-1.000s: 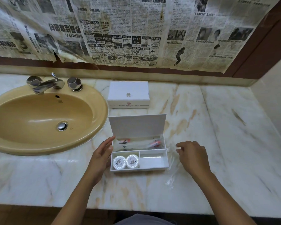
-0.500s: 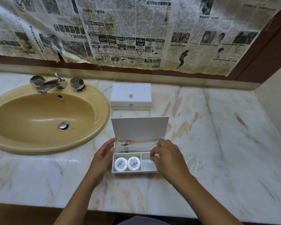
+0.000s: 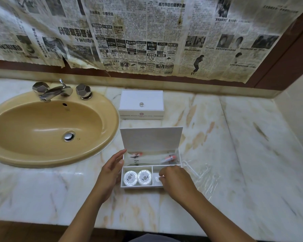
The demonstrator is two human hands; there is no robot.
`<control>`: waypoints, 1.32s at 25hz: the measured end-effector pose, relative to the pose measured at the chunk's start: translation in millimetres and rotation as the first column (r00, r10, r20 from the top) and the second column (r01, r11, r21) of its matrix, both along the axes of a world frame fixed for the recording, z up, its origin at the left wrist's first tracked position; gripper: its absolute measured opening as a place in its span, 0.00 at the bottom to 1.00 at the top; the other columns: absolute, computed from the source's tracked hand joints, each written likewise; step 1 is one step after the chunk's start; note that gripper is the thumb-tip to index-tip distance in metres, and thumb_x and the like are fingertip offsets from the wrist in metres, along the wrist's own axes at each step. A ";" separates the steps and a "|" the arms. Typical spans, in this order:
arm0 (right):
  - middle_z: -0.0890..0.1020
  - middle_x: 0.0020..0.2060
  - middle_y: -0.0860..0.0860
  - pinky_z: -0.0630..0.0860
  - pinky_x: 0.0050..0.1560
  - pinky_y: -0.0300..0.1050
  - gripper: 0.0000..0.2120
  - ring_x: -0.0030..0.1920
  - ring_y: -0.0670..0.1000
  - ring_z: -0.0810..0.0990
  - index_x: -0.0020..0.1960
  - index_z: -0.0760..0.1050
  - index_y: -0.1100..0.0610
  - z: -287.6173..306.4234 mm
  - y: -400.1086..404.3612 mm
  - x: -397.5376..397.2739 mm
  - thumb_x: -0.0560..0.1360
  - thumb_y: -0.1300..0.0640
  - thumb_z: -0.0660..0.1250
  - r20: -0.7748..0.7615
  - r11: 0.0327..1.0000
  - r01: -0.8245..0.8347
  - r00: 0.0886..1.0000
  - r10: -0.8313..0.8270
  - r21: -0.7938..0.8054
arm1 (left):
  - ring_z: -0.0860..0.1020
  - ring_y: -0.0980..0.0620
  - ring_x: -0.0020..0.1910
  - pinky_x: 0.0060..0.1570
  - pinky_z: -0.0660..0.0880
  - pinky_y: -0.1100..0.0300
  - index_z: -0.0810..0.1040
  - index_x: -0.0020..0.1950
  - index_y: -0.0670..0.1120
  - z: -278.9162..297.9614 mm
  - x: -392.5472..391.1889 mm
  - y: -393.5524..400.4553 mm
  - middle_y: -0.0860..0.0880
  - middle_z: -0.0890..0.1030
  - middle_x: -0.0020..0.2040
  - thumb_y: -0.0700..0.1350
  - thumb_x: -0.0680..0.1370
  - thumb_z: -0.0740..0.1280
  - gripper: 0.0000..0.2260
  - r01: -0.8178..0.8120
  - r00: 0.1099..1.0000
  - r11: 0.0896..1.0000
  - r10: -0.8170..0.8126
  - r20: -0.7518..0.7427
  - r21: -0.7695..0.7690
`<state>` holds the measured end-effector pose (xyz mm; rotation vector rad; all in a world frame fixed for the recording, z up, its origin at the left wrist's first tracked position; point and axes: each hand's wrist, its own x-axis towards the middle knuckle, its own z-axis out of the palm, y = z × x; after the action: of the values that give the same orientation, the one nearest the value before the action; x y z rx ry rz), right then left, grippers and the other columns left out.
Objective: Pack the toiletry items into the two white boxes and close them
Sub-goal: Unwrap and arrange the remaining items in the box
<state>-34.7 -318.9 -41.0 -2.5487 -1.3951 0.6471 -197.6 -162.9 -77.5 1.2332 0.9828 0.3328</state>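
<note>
The near white box (image 3: pixel 151 138) stands open with its lid upright. Two round wrapped soaps (image 3: pixel 137 177) lie in its front left compartment. Clear packets with orange-red items (image 3: pixel 169 157) fill the long back compartment. My left hand (image 3: pixel 110 169) rests flat against the box's left side, fingers apart. Over the front right compartment my right hand (image 3: pixel 177 183) has its fingers curled together, and it hides whatever is in them. The second white box (image 3: pixel 141 102) sits closed farther back, a small knob on its lid.
A crumpled clear plastic wrapper (image 3: pixel 204 173) lies on the marble counter (image 3: pixel 243 154) just right of the open box. A tan sink (image 3: pixel 47 130) with chrome taps (image 3: pixel 59 90) is at the left. Newspaper covers the wall behind.
My right hand moved left from the plastic wrapper to the open box, then down into its front right compartment. The left hand stayed at the box's side.
</note>
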 end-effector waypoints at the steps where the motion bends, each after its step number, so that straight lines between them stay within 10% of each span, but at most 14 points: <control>1: 0.81 0.42 0.54 0.67 0.38 0.44 0.11 0.43 0.54 0.76 0.40 0.75 0.58 -1.8 0.8 -0.7 0.78 0.54 0.60 -0.048 1.000 0.000 0.999 -0.001 -0.024 | 0.80 0.52 0.64 0.63 0.77 0.49 0.79 0.62 0.67 0.9 0.6 -0.3 0.63 0.82 0.60 0.47 0.84 0.62 0.15 -0.004 1.000 1.000 0.004 0.000 -0.003; 7: 0.82 0.42 0.49 0.68 0.38 0.41 0.09 0.44 0.51 0.79 0.46 0.79 0.52 11.3 -2.3 -0.1 0.77 0.52 0.61 -0.107 0.982 0.045 0.994 -0.026 0.183 | 0.78 0.49 0.67 0.66 0.75 0.42 0.79 0.62 0.68 -0.6 -0.7 0.8 0.55 0.80 0.67 0.49 0.84 0.63 0.14 0.003 1.000 1.000 -0.003 -0.004 -0.001; 12: 0.78 0.36 0.46 0.69 0.35 0.36 0.04 0.35 0.46 0.75 0.44 0.80 0.53 18.7 -14.9 33.6 0.74 0.59 0.67 -0.076 0.753 0.351 0.924 -0.374 0.556 | 0.78 0.51 0.67 0.66 0.76 0.45 0.79 0.63 0.67 0.4 -0.9 0.1 0.59 0.80 0.65 0.48 0.84 0.63 0.15 0.002 1.000 1.000 -0.002 -0.003 0.008; 25: 0.76 0.58 0.49 0.64 0.57 0.48 0.17 0.59 0.53 0.71 0.65 0.71 0.47 -28.7 -36.5 53.6 0.76 0.50 0.63 0.148 0.928 0.373 0.917 -0.370 0.004 | 0.77 0.50 0.68 0.67 0.74 0.44 0.79 0.64 0.66 -3.4 -0.6 2.1 0.54 0.80 0.67 0.47 0.84 0.62 0.15 0.008 1.000 1.000 -0.008 -0.006 0.008; 33: 0.82 0.54 0.51 0.65 0.54 0.48 0.13 0.56 0.54 0.74 0.59 0.78 0.52 -21.8 -36.7 53.5 0.76 0.57 0.64 0.108 0.888 0.427 0.888 -0.447 0.169 | 0.78 0.51 0.67 0.66 0.76 0.46 0.79 0.63 0.66 1.5 -0.8 -0.1 0.56 0.80 0.66 0.48 0.84 0.63 0.15 0.001 1.000 1.000 -0.001 -0.006 0.000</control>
<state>18.8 -355.6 -62.8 -2.6989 -0.8061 0.2783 -198.4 -163.0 -76.0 1.2354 0.9872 0.3285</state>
